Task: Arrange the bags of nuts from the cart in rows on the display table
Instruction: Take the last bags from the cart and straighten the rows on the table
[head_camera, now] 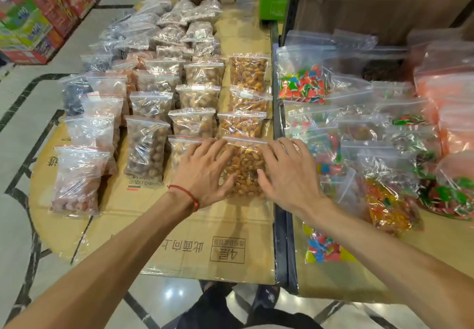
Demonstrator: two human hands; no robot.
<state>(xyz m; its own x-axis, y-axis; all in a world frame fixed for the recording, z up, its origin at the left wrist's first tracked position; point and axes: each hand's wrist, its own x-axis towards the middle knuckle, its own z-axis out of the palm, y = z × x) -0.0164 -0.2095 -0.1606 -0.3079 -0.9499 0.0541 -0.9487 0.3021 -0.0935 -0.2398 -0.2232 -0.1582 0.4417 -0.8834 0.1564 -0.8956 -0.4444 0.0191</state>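
1 head-worn wide-angle camera, looking forward and down from close range.
It sits above the near edge of the display table (179, 228), facing its far end; both forearms enter from the bottom corners and end at the left hand (202, 172) and right hand (289, 177) mid-frame, while the tiled floor (23, 213) at left curves with the lens.

Left hand (202, 172): palm down, fingers spread and nearly straight, thumb angled inward. Right hand (288, 174): palm down, fingers spread, thumb inward, mirroring the left. Its outline is slightly blurred, so fingertip contact is uncertain. Forearms: bare, extended forward, converging. Left wrist: red cord (183, 195).
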